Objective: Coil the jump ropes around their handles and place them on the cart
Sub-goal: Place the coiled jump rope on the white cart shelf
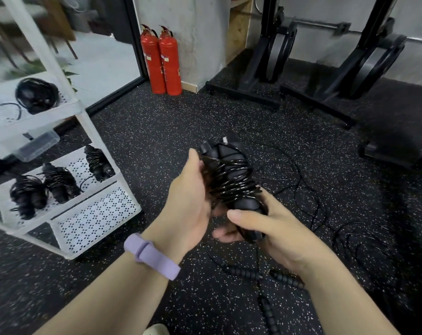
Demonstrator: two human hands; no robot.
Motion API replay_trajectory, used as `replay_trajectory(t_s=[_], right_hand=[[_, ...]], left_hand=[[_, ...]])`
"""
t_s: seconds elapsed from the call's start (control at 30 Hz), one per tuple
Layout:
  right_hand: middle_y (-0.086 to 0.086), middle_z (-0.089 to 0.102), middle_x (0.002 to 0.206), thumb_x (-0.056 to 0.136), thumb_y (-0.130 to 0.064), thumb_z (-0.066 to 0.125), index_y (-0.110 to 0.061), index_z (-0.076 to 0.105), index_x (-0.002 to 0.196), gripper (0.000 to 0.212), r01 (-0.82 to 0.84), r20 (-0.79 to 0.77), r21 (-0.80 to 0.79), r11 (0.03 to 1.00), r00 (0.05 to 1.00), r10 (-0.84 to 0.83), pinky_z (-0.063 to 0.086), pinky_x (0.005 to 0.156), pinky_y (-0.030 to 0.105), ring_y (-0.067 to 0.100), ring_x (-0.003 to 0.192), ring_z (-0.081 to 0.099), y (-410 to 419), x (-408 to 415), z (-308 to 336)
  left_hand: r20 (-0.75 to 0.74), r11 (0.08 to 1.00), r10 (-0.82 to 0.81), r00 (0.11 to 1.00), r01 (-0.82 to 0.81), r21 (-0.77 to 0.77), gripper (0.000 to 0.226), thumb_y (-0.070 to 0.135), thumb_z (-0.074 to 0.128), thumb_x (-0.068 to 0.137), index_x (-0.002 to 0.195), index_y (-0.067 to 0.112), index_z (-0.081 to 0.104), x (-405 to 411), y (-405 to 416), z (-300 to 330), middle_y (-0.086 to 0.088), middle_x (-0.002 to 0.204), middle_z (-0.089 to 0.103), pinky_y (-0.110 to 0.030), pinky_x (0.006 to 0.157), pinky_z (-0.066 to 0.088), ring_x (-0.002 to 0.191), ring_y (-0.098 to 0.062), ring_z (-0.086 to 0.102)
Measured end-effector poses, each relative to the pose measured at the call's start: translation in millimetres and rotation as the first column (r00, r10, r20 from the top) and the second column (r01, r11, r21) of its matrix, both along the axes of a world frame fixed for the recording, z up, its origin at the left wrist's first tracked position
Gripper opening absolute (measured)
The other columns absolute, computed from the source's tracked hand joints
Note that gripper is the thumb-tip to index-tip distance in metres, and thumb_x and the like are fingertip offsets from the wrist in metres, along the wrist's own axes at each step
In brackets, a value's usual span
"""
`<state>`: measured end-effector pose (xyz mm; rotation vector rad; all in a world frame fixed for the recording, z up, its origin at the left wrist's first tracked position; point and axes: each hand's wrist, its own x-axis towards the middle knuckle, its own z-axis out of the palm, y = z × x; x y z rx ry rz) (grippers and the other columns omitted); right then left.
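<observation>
jump rope (231, 180): black, coiled tight round handles | left hand (189, 201) cradles coil | right hand (265, 228) grips handle end

Even indoor light, blurred left edge, wide-angle bending.

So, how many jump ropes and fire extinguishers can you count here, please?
Coiled ropes on the cart's middle shelf: 3
Coiled rope on the upper shelf: 1
Coiled rope held in both hands: 1
Loose ropes on the floor: number unclear
Red fire extinguishers: 2
Total: 7

Cart (67, 131) cut off at left edge; its top blurred.
</observation>
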<state>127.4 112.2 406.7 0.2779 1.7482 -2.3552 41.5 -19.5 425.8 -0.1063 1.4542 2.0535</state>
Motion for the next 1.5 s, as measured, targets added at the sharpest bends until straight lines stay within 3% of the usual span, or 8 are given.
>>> replay_trajectory(t_s=[0.1,0.23,0.33,0.47,0.6,0.8,1.3,1.5], right_hand=[[0.025,0.071,0.121,0.066,-0.026,0.089,-0.004,0.053,0.127,0.074,0.116,0.004,-0.022,0.993,0.993,-0.116,0.06,0.087,0.053,0.044,0.096,0.073,-9.3,-11.9,-4.0],[0.025,0.072,0.118,0.073,-0.022,0.09,-0.006,0.061,0.12,0.057,0.244,0.004,-0.045,0.969,0.97,-0.244,0.058,0.093,0.056,0.044,0.101,0.073,-24.3,-32.4,-8.5],[0.016,0.073,0.119,0.074,-0.035,0.091,-0.015,0.069,0.114,0.05,0.262,-0.001,-0.006,0.965,0.965,-0.262,0.058,0.096,0.052,0.035,0.108,0.073,-42.8,-49.0,-13.0],[-0.006,0.071,0.11,0.081,-0.031,0.085,-0.028,0.066,0.114,0.038,0.315,-0.091,0.303,0.899,0.949,-0.301,0.054,0.074,0.017,0.004,0.094,0.069,-78.6,-70.4,-13.3],[-0.006,0.057,0.12,0.078,-0.027,0.083,-0.029,0.053,0.119,0.051,0.331,-0.181,0.528,0.782,0.944,-0.277,0.046,0.082,0.015,0.006,0.105,0.06,-123.3,-92.7,-22.3],[-0.014,0.041,0.115,0.087,-0.006,0.068,-0.039,0.041,0.121,0.054,0.2,-0.245,0.551,0.81,0.967,-0.072,0.037,0.07,-0.004,-0.03,0.088,0.045,-185.9,-118.3,-35.0],[-0.015,0.043,0.134,0.088,-0.01,0.069,-0.03,0.044,0.15,0.069,-0.02,-0.106,0.51,0.86,0.991,0.086,0.038,0.081,0.0,-0.013,0.106,0.053,-260.3,-172.2,-91.5],[-0.014,0.05,0.132,0.092,-0.014,0.066,-0.035,0.054,0.135,0.049,-0.015,-0.061,0.475,0.88,0.997,0.05,0.042,0.093,0.02,0.0,0.112,0.054,-280.3,-183.2,-110.9]], left_hand=[[-0.111,0.993,-0.023,0.994,0.009,-0.121,0.061,0.064,0.031,0.101,0.116,0.023,0.073,1.3,-8.1,-3.7,-0.003,0.11,0.077,-0.049,0.103,0.049,0.11,-0.026,0.07],[-0.186,0.98,-0.127,0.974,0.094,-0.176,0.049,0.056,0.05,0.097,0.125,0.019,0.066,-1.9,-22.4,-13.0,-0.005,0.113,0.076,-0.033,0.076,0.059,0.106,-0.025,0.071],[-0.187,0.987,-0.049,0.981,0.019,-0.16,0.051,0.047,0.068,0.091,0.129,0.015,0.06,-8.0,-40.5,-19.0,-0.003,0.117,0.074,-0.03,0.079,0.057,0.111,-0.023,0.069],[-0.186,0.945,0.039,0.982,-0.097,-0.312,0.054,0.063,0.073,0.079,0.109,0.019,0.071,-15.7,-67.6,-20.3,0.001,0.102,0.078,-0.041,0.095,0.055,0.099,-0.017,0.073],[-0.116,0.925,0.157,0.981,-0.187,-0.332,0.029,0.042,0.07,0.091,0.102,0.014,0.074,-24.8,-98.2,-25.4,-0.003,0.093,0.079,-0.043,0.095,0.057,0.088,-0.018,0.075],[0.027,0.896,0.377,0.926,-0.357,-0.265,0.019,0.012,0.07,0.093,0.111,0.016,0.071,-49.9,-147.5,-45.4,-0.003,0.099,0.079,-0.041,0.094,0.058,0.097,-0.021,0.074],[0.077,0.791,0.514,0.854,-0.438,-0.428,0.015,0.02,0.076,0.09,0.097,0.025,0.064,-98.3,-238.3,-102.2,-0.003,0.089,0.078,-0.046,0.094,0.057,0.086,-0.024,0.072],[-0.012,0.703,0.562,0.827,-0.486,-0.519,0.02,0.018,0.078,0.088,0.091,0.022,0.059,-105.5,-263.4,-132.4,-0.003,0.075,0.07,-0.033,0.071,0.054,0.072,-0.02,0.062]])
